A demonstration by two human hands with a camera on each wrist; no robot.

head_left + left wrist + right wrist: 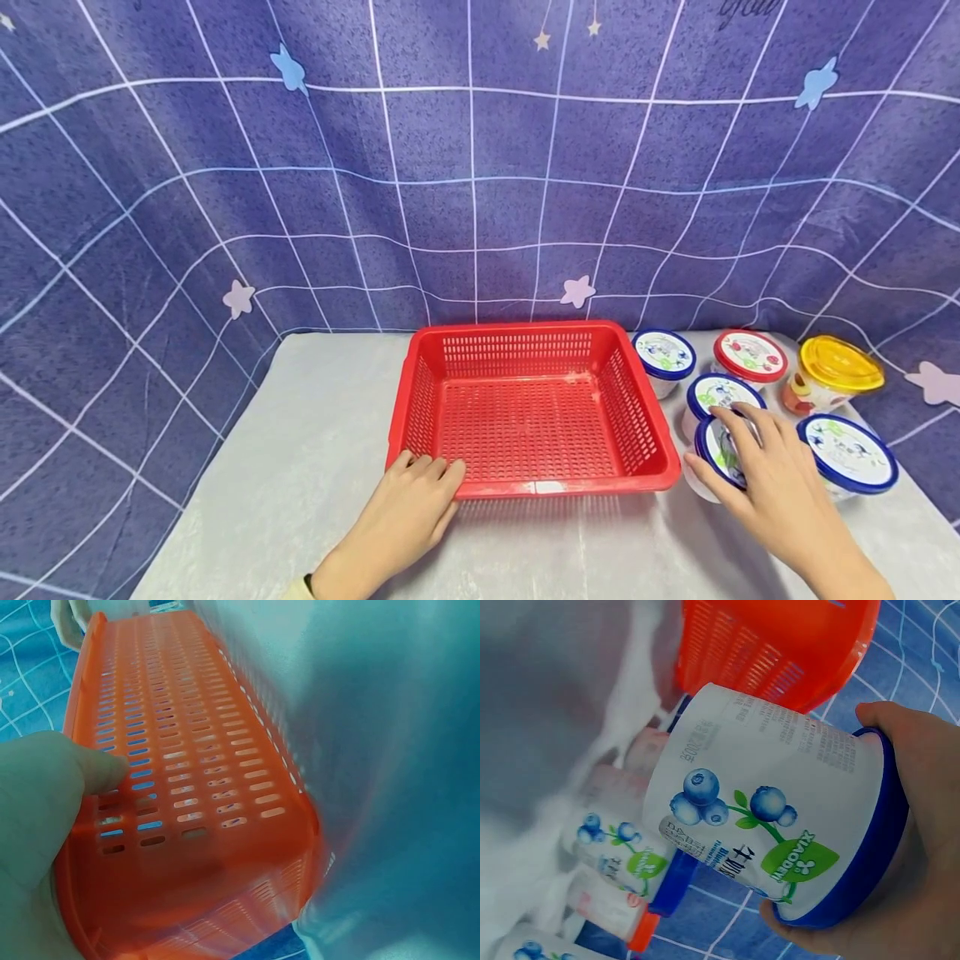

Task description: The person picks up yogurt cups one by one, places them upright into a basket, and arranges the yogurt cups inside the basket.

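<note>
A red perforated plastic basket (562, 485) stands on the table, with nothing visible inside. My left hand (397, 510) grips its near left rim; in the left wrist view the thumb (101, 771) presses on the outer wall. To the basket's right, my right hand (783, 487) holds a white yogurt tub (772, 787) with a blue lid and blueberry print. Thumb and fingers reach round the lid's edge, partly hiding it in the head view. Just behind it, another blue-lidded tub (722, 392) is overlapped by the fingers.
Around the right hand stand a blue-lidded tub (663, 352) by the basket's far corner, a red-lidded tub (750, 354), a yellow-lidded tub (840, 365) and a wider blue-lidded tub (847, 452). A purple-blue gridded cloth (510, 208) hangs behind the grey-white table (300, 450).
</note>
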